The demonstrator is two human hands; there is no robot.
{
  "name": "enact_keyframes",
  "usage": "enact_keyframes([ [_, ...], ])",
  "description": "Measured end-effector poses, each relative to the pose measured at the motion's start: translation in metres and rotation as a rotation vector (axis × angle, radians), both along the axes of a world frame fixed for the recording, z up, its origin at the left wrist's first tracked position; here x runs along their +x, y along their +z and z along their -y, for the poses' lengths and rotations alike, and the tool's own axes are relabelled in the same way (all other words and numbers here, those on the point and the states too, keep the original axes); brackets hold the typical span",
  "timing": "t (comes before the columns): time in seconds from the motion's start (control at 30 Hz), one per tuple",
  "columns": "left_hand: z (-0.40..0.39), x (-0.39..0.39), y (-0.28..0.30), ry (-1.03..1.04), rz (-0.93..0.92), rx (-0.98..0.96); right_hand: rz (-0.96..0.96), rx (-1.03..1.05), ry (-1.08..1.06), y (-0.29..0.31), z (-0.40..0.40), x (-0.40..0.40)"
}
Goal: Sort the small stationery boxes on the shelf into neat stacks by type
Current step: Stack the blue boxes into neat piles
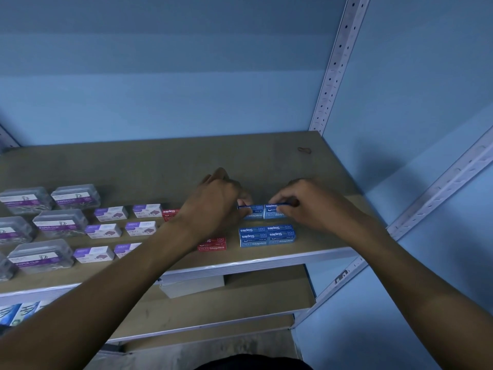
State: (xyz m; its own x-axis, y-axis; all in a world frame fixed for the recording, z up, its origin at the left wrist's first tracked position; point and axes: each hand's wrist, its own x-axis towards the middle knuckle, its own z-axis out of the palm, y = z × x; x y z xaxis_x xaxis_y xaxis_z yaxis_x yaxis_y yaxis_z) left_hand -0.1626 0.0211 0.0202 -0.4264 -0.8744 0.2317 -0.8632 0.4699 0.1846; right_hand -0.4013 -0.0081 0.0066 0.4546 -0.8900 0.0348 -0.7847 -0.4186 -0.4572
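Bare forearms, no sleeves; dark top below.

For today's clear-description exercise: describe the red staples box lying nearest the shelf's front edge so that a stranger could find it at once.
Start at the wooden shelf and follow its front edge to the blue staples stack. Just left of it, partly under the left forearm, lies the red staples box. It is the red one nearest the edge; the other red box sits farther back.

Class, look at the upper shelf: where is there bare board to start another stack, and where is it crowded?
Bare board runs along the back of the shelf, behind the hands, up to a rubber band near the right post. The left half is crowded with clear paper-clip tubs and purple-white boxes. The front right holds blue staples boxes and red staples boxes.
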Motion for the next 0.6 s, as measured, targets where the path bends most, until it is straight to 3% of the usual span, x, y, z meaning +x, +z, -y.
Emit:
enact_keyframes([
  [0.6,-0.018,0.002,-0.008,-0.057,-0.041,0.107,-0.077,0.074,0.033,-0.003,-0.021,0.003],
])
